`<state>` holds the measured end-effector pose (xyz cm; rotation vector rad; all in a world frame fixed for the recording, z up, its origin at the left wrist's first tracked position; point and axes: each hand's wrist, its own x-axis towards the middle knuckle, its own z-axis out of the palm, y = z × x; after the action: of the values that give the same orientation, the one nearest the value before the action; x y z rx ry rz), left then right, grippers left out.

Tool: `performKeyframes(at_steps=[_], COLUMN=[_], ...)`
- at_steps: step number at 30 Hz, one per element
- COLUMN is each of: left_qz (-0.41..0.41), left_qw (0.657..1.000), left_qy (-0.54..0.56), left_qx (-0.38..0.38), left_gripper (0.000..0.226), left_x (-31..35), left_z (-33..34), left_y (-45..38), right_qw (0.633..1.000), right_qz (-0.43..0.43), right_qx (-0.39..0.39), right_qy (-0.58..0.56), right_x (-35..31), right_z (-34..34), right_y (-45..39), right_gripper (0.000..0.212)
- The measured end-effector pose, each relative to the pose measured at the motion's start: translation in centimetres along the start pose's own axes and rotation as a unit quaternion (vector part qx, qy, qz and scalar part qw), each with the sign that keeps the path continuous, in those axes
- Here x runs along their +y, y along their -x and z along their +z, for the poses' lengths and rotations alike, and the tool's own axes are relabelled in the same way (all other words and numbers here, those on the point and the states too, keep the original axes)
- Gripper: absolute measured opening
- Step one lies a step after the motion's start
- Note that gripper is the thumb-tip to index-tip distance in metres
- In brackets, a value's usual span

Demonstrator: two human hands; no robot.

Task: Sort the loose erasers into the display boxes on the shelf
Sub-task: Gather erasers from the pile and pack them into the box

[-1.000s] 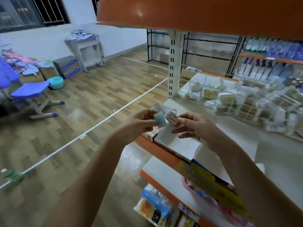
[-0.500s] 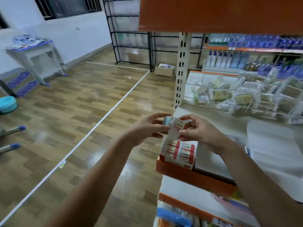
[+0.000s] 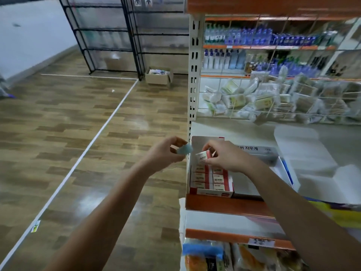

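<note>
My left hand (image 3: 166, 153) pinches a pale blue eraser (image 3: 185, 149) just left of the shelf's upright post. My right hand (image 3: 226, 156) holds a red-and-white sleeved eraser (image 3: 203, 155) over the open display box (image 3: 212, 191). That box sits at the left end of the orange-edged shelf (image 3: 224, 206) and holds rows of matching red-and-white erasers (image 3: 219, 178). Its white lid flap (image 3: 203, 141) stands up behind my fingers. A second, blue-edged box (image 3: 283, 171) lies to the right, partly hidden by my right forearm.
A wire basket (image 3: 273, 108) of wrapped goods hangs at the back of the shelf. The white upright post (image 3: 193, 75) stands beside my left hand. Bagged goods (image 3: 214, 257) fill the shelf below. A cardboard box (image 3: 159, 77) and black racks (image 3: 109, 36) stand across the wooden floor.
My hands have parted: the left one drew the blue eraser away to the left, the right one lowered the red-and-white eraser toward the box. My view swung right toward the shelf.
</note>
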<state>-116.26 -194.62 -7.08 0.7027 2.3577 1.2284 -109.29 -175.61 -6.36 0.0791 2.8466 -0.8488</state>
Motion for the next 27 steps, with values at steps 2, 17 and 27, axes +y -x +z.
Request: performKeyframes(at_steps=[2,17,27], left_qz=[0.007,0.059,0.158], left_qw=[1.000,0.998,0.978], left_qy=[-0.004,-0.033,-0.130], left_qx=[-0.008,-0.003,-0.049], left_gripper=[0.038,0.038,0.036], left_x=[-0.1,0.6,5.9], left_z=[-0.2,0.0,2.7], left_y=[0.0,0.1,-0.7], right_qw=[1.000,0.986,0.969], right_qz=[-0.006,0.007,0.068], right_qx=[-0.002,0.056,0.200], right_qy=[0.012,0.158,0.126], right_x=[-0.2,-0.7,1.6], right_z=[0.5,2.7,-2.7], right_y=[-0.5,-0.9,4.7], right_gripper=[0.025,0.027,0.034])
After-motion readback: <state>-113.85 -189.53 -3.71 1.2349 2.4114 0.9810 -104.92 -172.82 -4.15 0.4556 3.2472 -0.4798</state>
